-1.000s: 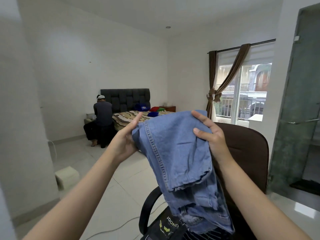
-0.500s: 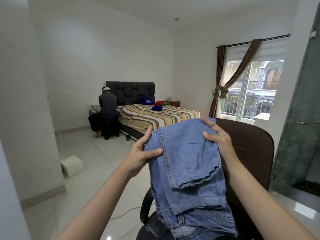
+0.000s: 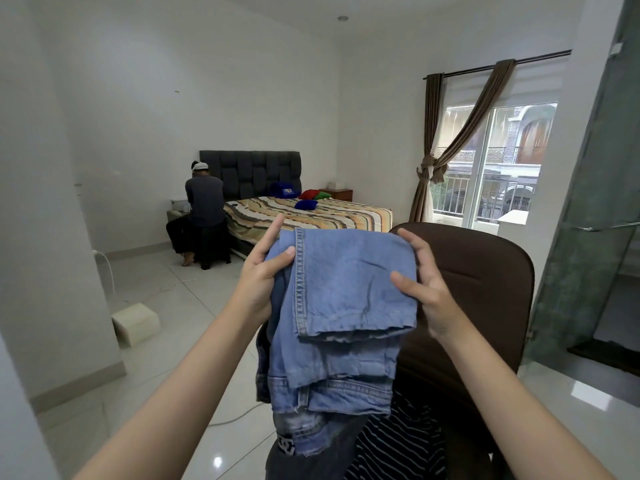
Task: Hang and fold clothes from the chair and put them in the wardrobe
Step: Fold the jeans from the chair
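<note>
Blue folded jeans hang in the air in front of me, above the brown office chair. My left hand grips the jeans' left edge, thumb on the front by the seam. My right hand holds the right edge, thumb on the front and fingers round the back. The waistband hangs at the bottom. On the chair seat lie a black-and-white striped garment and a dark garment, partly hidden by the jeans. No wardrobe is in view.
A bed with a striped cover stands at the back, and a person sits beside it facing away. A white box and a cable lie on the tiled floor at left. A glass partition stands on the right.
The jeans dropped lower in view and squared up between my hands. My right hand moved from the top corner down to the right edge. The camera tilted down slightly.
</note>
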A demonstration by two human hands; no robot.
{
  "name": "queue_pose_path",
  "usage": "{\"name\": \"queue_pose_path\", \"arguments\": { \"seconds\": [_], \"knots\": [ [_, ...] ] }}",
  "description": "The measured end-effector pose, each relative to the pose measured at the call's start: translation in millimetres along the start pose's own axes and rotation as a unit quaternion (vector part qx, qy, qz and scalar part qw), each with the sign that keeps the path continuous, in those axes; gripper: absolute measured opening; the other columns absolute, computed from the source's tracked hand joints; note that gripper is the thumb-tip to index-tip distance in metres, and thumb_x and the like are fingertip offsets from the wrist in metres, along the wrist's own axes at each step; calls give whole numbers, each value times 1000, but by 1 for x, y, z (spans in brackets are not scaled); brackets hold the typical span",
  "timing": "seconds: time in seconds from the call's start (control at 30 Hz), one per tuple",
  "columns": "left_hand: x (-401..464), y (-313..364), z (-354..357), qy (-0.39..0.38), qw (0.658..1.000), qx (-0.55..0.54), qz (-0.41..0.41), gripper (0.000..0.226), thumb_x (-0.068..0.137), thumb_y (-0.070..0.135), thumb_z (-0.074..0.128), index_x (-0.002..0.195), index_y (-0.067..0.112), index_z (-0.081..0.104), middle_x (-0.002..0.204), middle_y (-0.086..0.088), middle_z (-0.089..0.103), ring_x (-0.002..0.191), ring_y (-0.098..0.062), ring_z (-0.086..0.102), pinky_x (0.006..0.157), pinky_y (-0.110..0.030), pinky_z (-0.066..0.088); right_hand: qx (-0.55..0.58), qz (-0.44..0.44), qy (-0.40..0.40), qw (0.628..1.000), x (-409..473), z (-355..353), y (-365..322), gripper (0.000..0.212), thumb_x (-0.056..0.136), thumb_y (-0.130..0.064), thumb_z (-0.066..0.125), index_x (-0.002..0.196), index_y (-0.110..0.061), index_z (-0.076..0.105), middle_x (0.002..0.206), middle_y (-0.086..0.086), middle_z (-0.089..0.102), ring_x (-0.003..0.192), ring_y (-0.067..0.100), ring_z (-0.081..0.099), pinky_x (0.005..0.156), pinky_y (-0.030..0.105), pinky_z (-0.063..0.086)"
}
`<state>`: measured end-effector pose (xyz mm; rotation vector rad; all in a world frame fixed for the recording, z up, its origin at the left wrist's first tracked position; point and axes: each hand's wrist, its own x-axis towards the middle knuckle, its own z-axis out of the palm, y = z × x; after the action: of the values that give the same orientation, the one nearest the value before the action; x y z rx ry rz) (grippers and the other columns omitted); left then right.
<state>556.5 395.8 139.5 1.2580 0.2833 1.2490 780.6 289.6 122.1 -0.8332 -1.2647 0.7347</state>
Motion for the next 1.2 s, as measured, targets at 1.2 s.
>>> {"name": "queue_pose_path", "arguments": {
  "seconds": [1.2],
  "knots": [
    [-28, 57, -89, 110, 989, 90, -42, 35, 90, -3, 47, 110, 20, 65, 123, -1, 62, 112, -18, 58, 96, -27, 47, 64, -87, 17, 994, 25, 79, 48, 57, 77, 20, 59, 117, -20, 58, 131, 7, 56, 117, 15, 59, 88, 24, 52]
  ]
}}
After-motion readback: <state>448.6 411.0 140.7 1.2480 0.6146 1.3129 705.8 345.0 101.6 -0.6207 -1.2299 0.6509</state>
